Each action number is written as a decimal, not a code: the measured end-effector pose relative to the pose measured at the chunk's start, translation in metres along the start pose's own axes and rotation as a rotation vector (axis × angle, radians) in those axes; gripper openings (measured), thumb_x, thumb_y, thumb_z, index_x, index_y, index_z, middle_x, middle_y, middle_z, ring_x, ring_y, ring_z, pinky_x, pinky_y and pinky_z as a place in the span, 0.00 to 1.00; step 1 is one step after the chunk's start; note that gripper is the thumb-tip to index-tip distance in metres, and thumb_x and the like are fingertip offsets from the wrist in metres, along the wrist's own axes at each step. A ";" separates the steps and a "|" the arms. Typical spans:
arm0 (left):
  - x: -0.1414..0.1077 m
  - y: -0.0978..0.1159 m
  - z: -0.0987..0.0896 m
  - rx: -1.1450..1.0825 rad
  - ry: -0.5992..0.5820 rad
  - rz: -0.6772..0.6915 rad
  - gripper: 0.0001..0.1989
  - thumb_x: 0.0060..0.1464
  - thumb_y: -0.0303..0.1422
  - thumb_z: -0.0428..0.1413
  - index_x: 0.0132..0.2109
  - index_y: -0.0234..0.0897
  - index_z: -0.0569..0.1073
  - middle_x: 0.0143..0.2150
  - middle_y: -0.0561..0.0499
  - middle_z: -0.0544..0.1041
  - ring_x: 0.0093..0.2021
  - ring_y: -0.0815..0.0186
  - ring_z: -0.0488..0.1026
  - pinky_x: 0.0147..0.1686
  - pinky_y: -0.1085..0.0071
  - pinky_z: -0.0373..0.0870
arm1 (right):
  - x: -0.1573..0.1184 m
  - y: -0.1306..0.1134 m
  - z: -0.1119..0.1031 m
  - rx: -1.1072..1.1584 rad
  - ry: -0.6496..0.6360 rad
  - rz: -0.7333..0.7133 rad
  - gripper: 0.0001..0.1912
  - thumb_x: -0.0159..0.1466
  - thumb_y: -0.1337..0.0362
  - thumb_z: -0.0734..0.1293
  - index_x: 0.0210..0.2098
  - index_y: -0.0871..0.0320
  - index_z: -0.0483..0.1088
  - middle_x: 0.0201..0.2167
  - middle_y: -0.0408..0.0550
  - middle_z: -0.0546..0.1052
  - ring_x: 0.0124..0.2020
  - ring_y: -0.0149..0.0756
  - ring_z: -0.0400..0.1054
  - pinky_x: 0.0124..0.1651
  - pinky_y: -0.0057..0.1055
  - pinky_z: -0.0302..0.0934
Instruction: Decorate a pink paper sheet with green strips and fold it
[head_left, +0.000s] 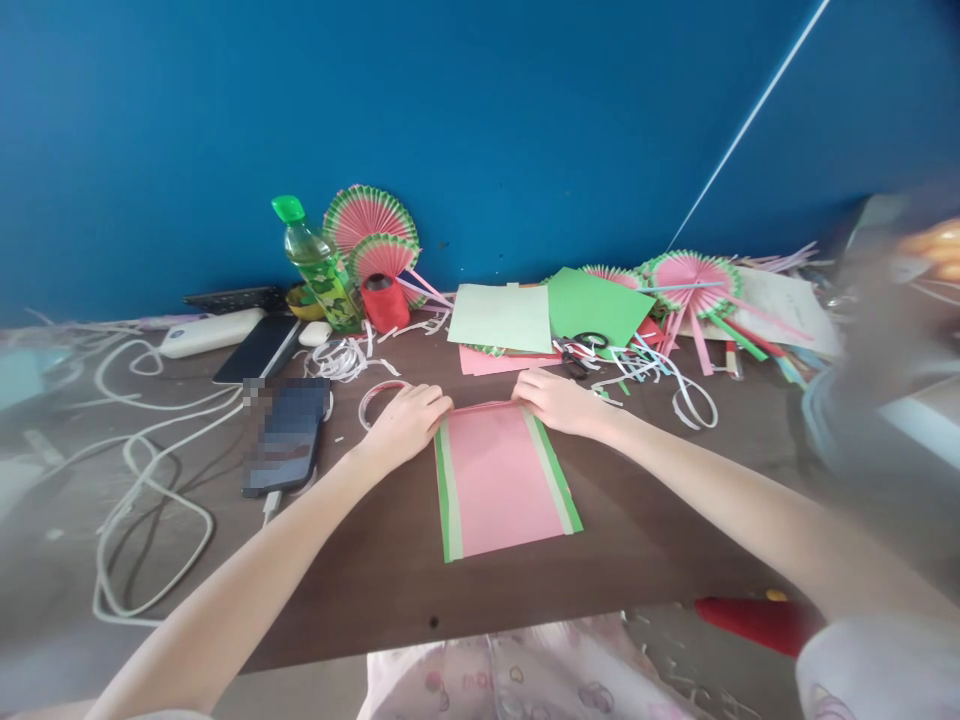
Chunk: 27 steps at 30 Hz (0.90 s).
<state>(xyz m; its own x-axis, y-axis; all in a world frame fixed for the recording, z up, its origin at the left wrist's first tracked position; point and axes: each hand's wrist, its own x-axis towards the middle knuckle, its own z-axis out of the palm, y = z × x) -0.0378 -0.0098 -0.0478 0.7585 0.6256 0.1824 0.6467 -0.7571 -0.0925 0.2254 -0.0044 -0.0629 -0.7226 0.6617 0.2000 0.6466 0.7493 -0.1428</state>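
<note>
A pink sheet of paper (510,480) with light and dark green strips along both sides lies on the brown table in front of me. Its far edge shows a narrow fold. At the far left corner, my left hand (409,425) has its fingers closed on that edge. My right hand (562,402) grips the far right corner in the same way, thumb and fingertips together. A roll of tape (367,405) lies just beyond my left hand, partly hidden by it. Black-handled scissors (576,365) rest behind my right hand, among paper scraps.
Pale green paper (499,316) and green paper (596,308) lie at the back. Folded paper fans (371,225) lean on the blue wall by a green-capped bottle (319,270) and red spool (385,305). Phones (289,435) and white cables (180,490) occupy the left; the table's front edge is near me.
</note>
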 end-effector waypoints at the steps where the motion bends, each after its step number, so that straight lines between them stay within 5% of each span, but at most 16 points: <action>1: -0.001 0.001 0.000 0.024 0.011 0.013 0.11 0.55 0.22 0.45 0.39 0.34 0.70 0.33 0.48 0.70 0.34 0.64 0.66 0.35 0.68 0.60 | 0.000 -0.001 0.000 -0.027 0.000 -0.004 0.13 0.62 0.76 0.54 0.36 0.64 0.68 0.34 0.52 0.68 0.38 0.38 0.60 0.41 0.33 0.58; 17: -0.004 0.017 -0.003 0.340 0.030 0.137 0.14 0.55 0.20 0.44 0.33 0.33 0.73 0.29 0.48 0.69 0.32 0.64 0.64 0.33 0.66 0.57 | -0.006 -0.011 0.003 -0.352 0.060 -0.079 0.16 0.60 0.79 0.52 0.28 0.61 0.68 0.27 0.50 0.66 0.32 0.37 0.55 0.35 0.30 0.50; 27: -0.010 0.026 -0.009 0.257 -0.026 0.078 0.17 0.55 0.16 0.41 0.35 0.32 0.73 0.27 0.48 0.69 0.30 0.66 0.66 0.38 0.66 0.60 | -0.020 -0.017 0.000 -0.314 0.010 -0.069 0.18 0.60 0.80 0.52 0.36 0.64 0.71 0.31 0.52 0.71 0.34 0.38 0.59 0.38 0.32 0.55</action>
<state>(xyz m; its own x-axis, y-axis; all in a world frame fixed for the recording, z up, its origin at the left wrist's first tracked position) -0.0291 -0.0369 -0.0435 0.8066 0.5743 0.1403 0.5828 -0.7326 -0.3517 0.2287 -0.0300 -0.0646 -0.7662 0.6079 0.2086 0.6409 0.7469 0.1775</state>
